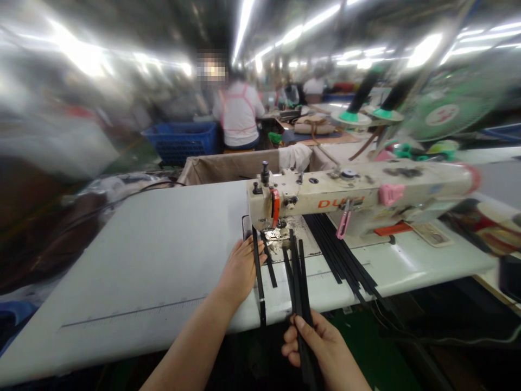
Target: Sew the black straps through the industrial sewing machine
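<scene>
My left hand (240,270) lies on the white machine table with its fingers stretched out towards the needle area of the sewing machine (301,201). A long black strip (259,288) crosses at its fingertips and hangs over the front edge. Whether the fingers pinch this strip I cannot make out. A shorter black strip (271,271) lies just right of the fingertips. In front of the table edge, my right hand (315,339) is closed around a bunch of black strips (300,282), whose far ends point up towards the presser foot (277,234).
More black strips (344,255) lie under the machine arm. A pink thread snipper (344,224) hangs on the machine. Thread cones (360,98) and a green fan (448,108) stand behind at right. A fabric-lined bin (232,164), a blue crate (181,138) and a seated person (241,111) are beyond.
</scene>
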The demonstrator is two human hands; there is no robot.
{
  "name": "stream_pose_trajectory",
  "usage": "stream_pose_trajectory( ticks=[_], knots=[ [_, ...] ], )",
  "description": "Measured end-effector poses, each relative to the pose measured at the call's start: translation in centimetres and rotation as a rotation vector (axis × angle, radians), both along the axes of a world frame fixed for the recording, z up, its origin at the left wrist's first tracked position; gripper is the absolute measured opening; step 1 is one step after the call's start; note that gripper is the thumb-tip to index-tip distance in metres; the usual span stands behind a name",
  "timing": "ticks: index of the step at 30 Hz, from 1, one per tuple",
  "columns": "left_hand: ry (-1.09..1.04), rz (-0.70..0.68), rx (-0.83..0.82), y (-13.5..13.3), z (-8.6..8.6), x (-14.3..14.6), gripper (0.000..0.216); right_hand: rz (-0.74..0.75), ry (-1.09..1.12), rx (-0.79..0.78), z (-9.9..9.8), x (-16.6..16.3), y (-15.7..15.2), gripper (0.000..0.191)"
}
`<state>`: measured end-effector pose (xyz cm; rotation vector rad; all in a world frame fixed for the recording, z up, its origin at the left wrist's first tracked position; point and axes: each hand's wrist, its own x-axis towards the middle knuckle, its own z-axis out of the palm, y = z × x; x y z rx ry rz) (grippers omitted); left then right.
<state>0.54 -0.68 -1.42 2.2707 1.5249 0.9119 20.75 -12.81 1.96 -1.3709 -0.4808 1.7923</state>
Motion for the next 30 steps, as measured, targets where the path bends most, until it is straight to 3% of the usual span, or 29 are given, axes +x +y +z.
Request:
stream_pose_trajectory(
  ticks=[16, 22, 30],
  knots=[
    [-0.019, -0.016, -0.018, 0.0, 0.2, 0.0, 0.032, -0.020, -0.053, 0.023, -0.4, 0.3, 0.1, 0.067],
    [0.003, -0.026, 0.017, 0.1, 0.2, 0.0, 0.032, -0.092, -0.073, 0.046, 0.4, 0.7, 0.4, 0.058],
    [0.031, 0.001, 0.085, 0.2, -0.9, 0.0, 0.035, -0.094, -0.116, 0.105, -0.2, 0.9, 0.3, 0.052]
  ],
)
